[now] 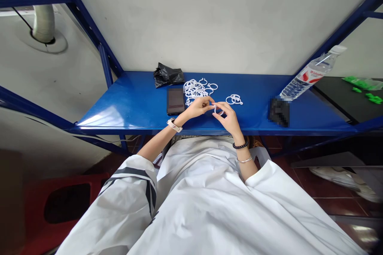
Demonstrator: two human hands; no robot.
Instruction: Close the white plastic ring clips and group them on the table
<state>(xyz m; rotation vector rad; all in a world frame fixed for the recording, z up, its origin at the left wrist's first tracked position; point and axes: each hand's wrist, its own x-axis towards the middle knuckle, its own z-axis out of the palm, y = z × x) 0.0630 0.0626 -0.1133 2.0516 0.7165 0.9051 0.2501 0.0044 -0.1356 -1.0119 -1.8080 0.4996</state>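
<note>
Between my hands, just over the front of the blue table (143, 105), is a white plastic ring (220, 112). My right hand (228, 117) holds it with thumb and fingers curled around it. My left hand (200, 106) pinches at the ring's upper left side, thumb and fingertips together. Behind my left hand lies a pile of similar white rings (196, 89), some with a small gap or clip end. A smaller group of white rings (235, 99) lies to the right, beyond my right hand.
A dark phone-like device (175, 101) lies left of the pile, with a crumpled black plastic bag (168, 75) behind it. On the right stand a water bottle (311, 73) and a blurred black object (279, 112). Blue frame posts (104, 61) rise at the sides. A red stool (32, 207) is at lower left.
</note>
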